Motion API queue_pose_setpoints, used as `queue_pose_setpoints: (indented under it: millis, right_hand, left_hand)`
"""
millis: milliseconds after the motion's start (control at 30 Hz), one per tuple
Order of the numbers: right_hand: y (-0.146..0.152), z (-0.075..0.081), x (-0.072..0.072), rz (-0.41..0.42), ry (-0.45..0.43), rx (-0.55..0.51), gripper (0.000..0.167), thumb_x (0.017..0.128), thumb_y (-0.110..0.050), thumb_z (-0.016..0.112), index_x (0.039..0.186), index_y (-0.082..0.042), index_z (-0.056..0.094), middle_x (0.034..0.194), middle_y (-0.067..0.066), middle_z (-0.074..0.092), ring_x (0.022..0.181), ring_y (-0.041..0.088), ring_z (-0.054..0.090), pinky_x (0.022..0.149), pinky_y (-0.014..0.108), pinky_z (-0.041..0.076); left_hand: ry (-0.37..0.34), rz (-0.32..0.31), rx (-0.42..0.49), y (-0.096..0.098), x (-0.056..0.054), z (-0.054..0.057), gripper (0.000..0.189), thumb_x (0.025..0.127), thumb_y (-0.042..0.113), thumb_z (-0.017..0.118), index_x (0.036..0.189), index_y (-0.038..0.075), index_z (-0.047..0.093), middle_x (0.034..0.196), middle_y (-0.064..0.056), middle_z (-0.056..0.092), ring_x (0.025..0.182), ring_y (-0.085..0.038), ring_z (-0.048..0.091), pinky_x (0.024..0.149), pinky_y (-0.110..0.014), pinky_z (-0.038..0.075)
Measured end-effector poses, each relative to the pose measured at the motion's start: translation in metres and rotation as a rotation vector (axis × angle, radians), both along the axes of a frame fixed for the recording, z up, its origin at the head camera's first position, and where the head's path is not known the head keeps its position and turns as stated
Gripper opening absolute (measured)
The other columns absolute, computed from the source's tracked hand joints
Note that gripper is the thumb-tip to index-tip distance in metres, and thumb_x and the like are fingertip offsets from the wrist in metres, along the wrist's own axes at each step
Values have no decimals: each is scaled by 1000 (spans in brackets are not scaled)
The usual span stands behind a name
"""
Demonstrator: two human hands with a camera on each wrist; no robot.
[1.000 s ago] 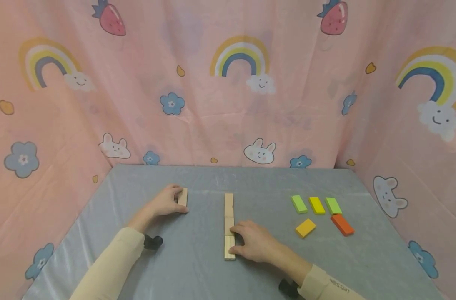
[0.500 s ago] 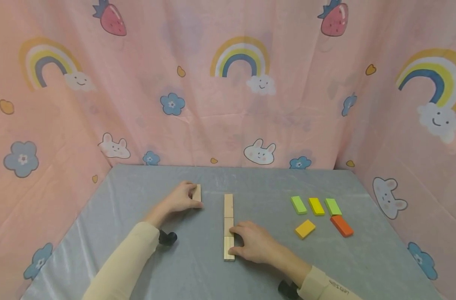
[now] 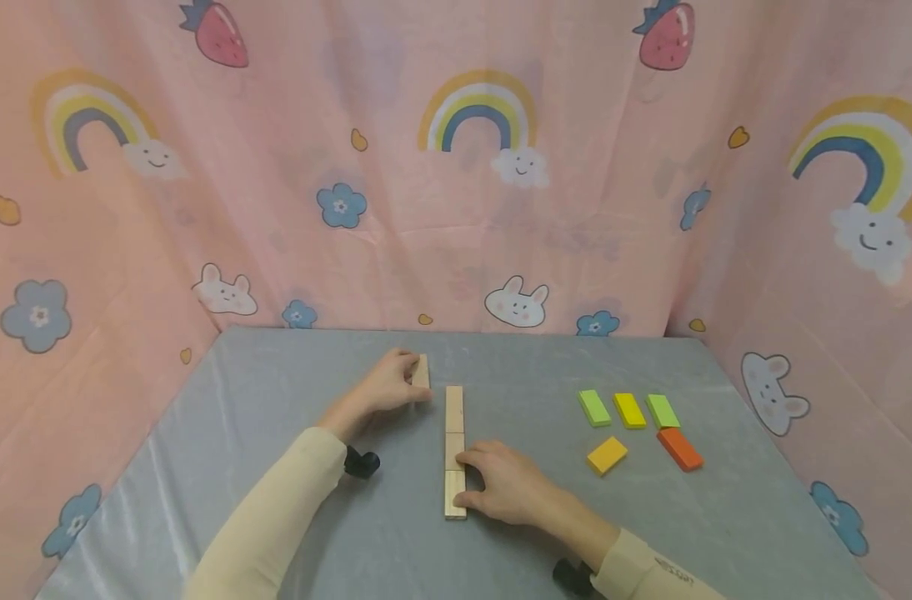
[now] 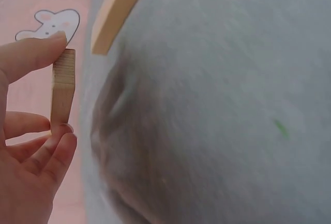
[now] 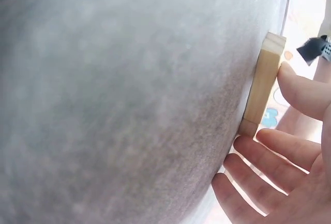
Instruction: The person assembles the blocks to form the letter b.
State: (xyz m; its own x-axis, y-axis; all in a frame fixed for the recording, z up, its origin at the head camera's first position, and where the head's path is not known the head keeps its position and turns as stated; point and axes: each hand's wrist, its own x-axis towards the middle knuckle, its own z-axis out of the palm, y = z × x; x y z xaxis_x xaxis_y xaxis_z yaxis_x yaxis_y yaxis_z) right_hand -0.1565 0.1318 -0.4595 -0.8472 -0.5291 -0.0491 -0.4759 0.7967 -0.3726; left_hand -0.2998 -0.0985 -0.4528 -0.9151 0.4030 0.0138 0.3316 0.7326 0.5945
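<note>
In the head view, three pale wooden blocks [image 3: 454, 409] lie end to end in a row on the grey tabletop. My left hand [image 3: 387, 385] pinches another plain wooden block [image 4: 62, 89] between thumb and fingertips, left of the row's far end. That block stays apart from the row, and a shadow lies on the cloth below it in the left wrist view. My right hand [image 3: 512, 483] rests against the right side of the row near its closest block [image 5: 262, 87], thumb and index finger spread along the wood. The right fingers look fairly straight.
On the right of the grey table [image 3: 546, 550] lie two light green blocks [image 3: 594, 408], a yellow block [image 3: 630, 411], an orange-yellow block [image 3: 607, 456] and a red-orange block [image 3: 680, 450]. A pink patterned curtain [image 3: 396, 250] surrounds the back and sides.
My left hand has moved right and farther away with its wooden block, coming close to the far end of the row. The right hand keeps its place at the row.
</note>
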Motion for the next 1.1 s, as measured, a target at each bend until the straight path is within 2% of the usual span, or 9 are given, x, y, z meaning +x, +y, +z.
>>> queue_pose_setpoints:
  millis: [67, 300, 533, 700, 833, 967, 1100]
  right_hand:
    - [0, 1, -1, 4, -5, -3, 56, 87, -43, 80, 128, -6, 69, 121, 6, 67, 113, 25, 62, 93, 45, 54]
    - [-1, 1, -2, 15, 7, 1, 56, 86, -43, 80, 127, -6, 69, 120, 5, 67, 111, 23, 62, 92, 43, 54]
    - [-1, 2, -1, 4, -2, 4, 56, 86, -43, 81, 127, -6, 69, 120, 5, 67, 112, 23, 62, 93, 43, 54]
    - [0, 1, -1, 4, -8, 4, 56, 87, -43, 80, 128, -7, 69, 120, 4, 67, 111, 22, 61, 92, 43, 54]
    - [1, 1, -2, 11, -8, -6, 56, 87, -43, 80, 128, -7, 69, 120, 4, 67, 111, 23, 62, 92, 43, 54]
    - [1, -1, -1, 17, -4, -19, 56, 86, -42, 81, 128, -6, 69, 120, 5, 67, 111, 23, 62, 91, 42, 54]
    - [0, -1, 0, 17, -3, -30, 55, 86, -41, 81, 128, -6, 69, 121, 5, 67, 112, 24, 62, 92, 43, 54]
  left_hand:
    - [-4, 2, 7, 5, -1, 2, 80, 84, 32, 81, 147, -6, 48, 148, -20, 46, 109, -27, 55, 91, -44, 51]
    - [-13, -12, 22, 18, -6, 10, 81, 85, 33, 82, 147, -6, 48, 150, -21, 43, 118, -31, 58, 94, -44, 54]
    - [1, -6, 58, 29, -12, 13, 82, 85, 31, 82, 147, -8, 46, 149, -20, 44, 112, -29, 57, 90, -43, 53]
    - [-7, 25, 112, 36, -18, 9, 82, 86, 31, 80, 149, -7, 44, 151, -19, 41, 114, -29, 56, 91, -42, 52]
    - [1, 43, 169, 40, -22, 1, 80, 87, 29, 80, 149, -8, 44, 151, -19, 41, 114, -29, 57, 87, -41, 53]
    - [11, 25, 180, 44, -24, -6, 81, 88, 31, 79, 149, -10, 43, 152, -22, 40, 113, -30, 57, 86, -41, 54]
    - [-4, 9, 170, 49, -25, -11, 82, 89, 30, 79, 149, -11, 42, 155, -26, 35, 116, -33, 56, 92, -44, 53]
